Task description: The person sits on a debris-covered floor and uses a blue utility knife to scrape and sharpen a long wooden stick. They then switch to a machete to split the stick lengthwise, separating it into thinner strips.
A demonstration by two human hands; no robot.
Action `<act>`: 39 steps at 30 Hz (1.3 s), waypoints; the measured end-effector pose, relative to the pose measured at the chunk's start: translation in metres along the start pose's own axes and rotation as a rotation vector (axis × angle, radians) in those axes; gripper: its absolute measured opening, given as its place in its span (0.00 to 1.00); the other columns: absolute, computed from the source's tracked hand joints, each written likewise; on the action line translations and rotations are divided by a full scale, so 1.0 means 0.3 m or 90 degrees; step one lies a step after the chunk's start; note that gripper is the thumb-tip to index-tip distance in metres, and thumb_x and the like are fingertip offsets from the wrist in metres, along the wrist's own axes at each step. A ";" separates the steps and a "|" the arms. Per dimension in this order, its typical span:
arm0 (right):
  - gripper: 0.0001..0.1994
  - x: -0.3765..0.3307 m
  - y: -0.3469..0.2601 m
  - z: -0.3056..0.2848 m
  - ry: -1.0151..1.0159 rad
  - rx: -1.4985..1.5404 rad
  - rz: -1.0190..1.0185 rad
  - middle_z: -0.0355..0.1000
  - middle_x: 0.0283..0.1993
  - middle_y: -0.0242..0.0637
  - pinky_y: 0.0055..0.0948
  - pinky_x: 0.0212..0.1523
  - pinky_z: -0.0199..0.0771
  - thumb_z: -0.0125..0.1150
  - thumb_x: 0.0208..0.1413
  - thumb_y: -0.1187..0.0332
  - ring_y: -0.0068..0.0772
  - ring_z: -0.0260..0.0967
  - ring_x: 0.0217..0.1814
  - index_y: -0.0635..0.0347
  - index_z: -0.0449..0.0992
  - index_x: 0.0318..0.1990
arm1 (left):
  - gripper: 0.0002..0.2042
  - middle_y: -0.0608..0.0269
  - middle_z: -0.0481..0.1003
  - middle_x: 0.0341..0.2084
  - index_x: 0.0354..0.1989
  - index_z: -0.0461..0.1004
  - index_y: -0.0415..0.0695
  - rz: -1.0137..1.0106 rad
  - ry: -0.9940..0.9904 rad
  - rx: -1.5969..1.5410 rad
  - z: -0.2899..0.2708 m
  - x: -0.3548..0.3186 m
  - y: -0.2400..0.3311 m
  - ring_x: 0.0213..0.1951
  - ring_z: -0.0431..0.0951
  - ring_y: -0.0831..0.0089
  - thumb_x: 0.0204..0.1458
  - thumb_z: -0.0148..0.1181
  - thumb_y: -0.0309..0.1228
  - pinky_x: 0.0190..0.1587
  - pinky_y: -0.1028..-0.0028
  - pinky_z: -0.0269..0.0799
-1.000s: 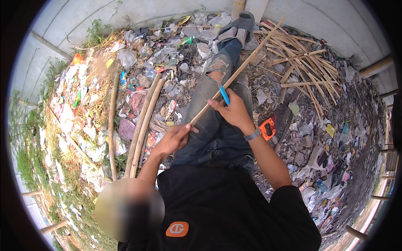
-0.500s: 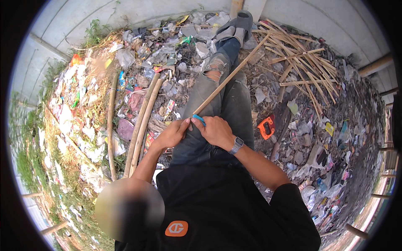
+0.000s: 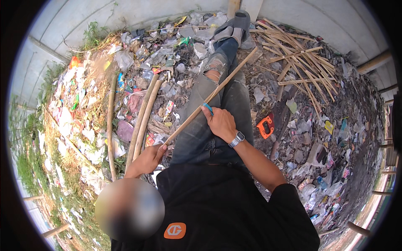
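Observation:
A long bamboo strip (image 3: 229, 77) slants across my outstretched legs, its far end near the shins. My left hand (image 3: 147, 160) is closed round its near end, just left of my thigh. My right hand (image 3: 222, 125) is closed farther up the strip, with a small blue tool (image 3: 208, 108) between thumb and fingers and pressed against the bamboo. Its blade or working edge, if any, is hidden, so its exact kind does not show. An orange-handled saw (image 3: 265, 126) lies on the ground right of my legs.
Several bamboo poles (image 3: 147, 119) lie to my left. A loose heap of split bamboo strips (image 3: 299, 56) is at the far right. Plastic litter and scraps (image 3: 167, 54) cover the ground. A pale wall (image 3: 146, 10) stands beyond my feet.
My hands were together at the strip's near end. The left hand has drawn back toward the lower left with that end, and more strip now shows between the hands.

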State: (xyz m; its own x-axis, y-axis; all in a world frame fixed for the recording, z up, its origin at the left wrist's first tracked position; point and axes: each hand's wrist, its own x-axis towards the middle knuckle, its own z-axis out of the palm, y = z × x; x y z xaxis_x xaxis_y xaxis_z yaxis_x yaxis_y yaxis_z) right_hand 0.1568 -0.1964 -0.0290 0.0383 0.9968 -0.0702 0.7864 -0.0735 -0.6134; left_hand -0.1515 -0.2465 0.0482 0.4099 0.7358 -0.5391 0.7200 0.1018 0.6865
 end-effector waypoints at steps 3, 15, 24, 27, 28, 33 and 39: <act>0.37 0.111 0.138 -0.081 0.024 -0.017 0.099 0.76 0.30 0.63 0.58 0.38 0.76 0.43 0.70 0.38 0.68 0.76 0.36 0.67 0.78 0.26 | 0.26 0.63 0.67 0.15 0.34 0.74 0.37 -0.098 -0.045 -0.062 -0.036 -0.213 -0.044 0.22 0.69 0.72 0.74 0.41 0.47 0.29 0.67 0.66; 0.35 0.091 0.088 -0.238 0.039 0.043 -0.015 0.71 0.22 0.59 0.54 0.32 0.69 0.47 0.70 0.41 0.64 0.72 0.29 0.69 0.75 0.25 | 0.24 0.61 0.69 0.19 0.36 0.75 0.38 -0.022 0.002 -0.107 0.024 -0.168 -0.154 0.23 0.70 0.73 0.73 0.43 0.47 0.30 0.68 0.67; 0.32 -0.122 -0.107 -0.037 -0.124 -0.011 -0.119 0.75 0.22 0.55 0.56 0.30 0.76 0.51 0.68 0.42 0.61 0.76 0.27 0.64 0.78 0.24 | 0.26 0.45 0.78 0.27 0.36 0.77 0.34 0.066 0.034 0.004 0.047 0.097 -0.022 0.34 0.80 0.50 0.73 0.41 0.46 0.43 0.58 0.73; 0.32 -0.104 -0.107 -0.037 -0.125 -0.017 -0.112 0.74 0.20 0.54 0.55 0.28 0.75 0.51 0.68 0.41 0.61 0.76 0.25 0.64 0.78 0.24 | 0.26 0.44 0.76 0.26 0.37 0.76 0.34 0.085 0.050 0.019 0.059 0.106 -0.013 0.33 0.79 0.50 0.73 0.40 0.46 0.41 0.57 0.72; 0.33 -0.095 -0.095 -0.036 -0.109 -0.023 -0.126 0.73 0.19 0.54 0.54 0.26 0.74 0.51 0.68 0.41 0.61 0.74 0.23 0.64 0.78 0.23 | 0.27 0.45 0.75 0.24 0.36 0.74 0.34 0.098 0.065 0.025 0.068 0.103 -0.018 0.31 0.77 0.52 0.74 0.40 0.47 0.40 0.57 0.71; 0.34 -0.062 -0.081 -0.039 -0.067 -0.048 -0.155 0.72 0.18 0.53 0.53 0.25 0.73 0.50 0.68 0.38 0.61 0.74 0.23 0.63 0.78 0.23 | 0.25 0.42 0.74 0.25 0.38 0.74 0.34 0.095 0.081 0.060 0.051 0.084 -0.018 0.32 0.76 0.44 0.74 0.39 0.46 0.41 0.55 0.70; 0.34 -0.015 -0.062 -0.030 -0.077 -0.074 -0.110 0.76 0.23 0.56 0.55 0.30 0.76 0.46 0.68 0.37 0.63 0.76 0.28 0.61 0.80 0.28 | 0.24 0.36 0.76 0.29 0.40 0.74 0.34 0.073 0.065 0.078 0.010 0.052 -0.002 0.36 0.77 0.36 0.73 0.41 0.44 0.43 0.50 0.69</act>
State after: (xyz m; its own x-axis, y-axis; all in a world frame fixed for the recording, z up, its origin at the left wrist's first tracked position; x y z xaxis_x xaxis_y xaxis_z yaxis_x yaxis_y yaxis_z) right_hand 0.1477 -0.1994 -0.0101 -0.1715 0.9826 -0.0708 0.8405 0.1084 -0.5309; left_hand -0.1438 -0.2372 0.0380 0.4385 0.8027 -0.4042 0.7371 -0.0639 0.6728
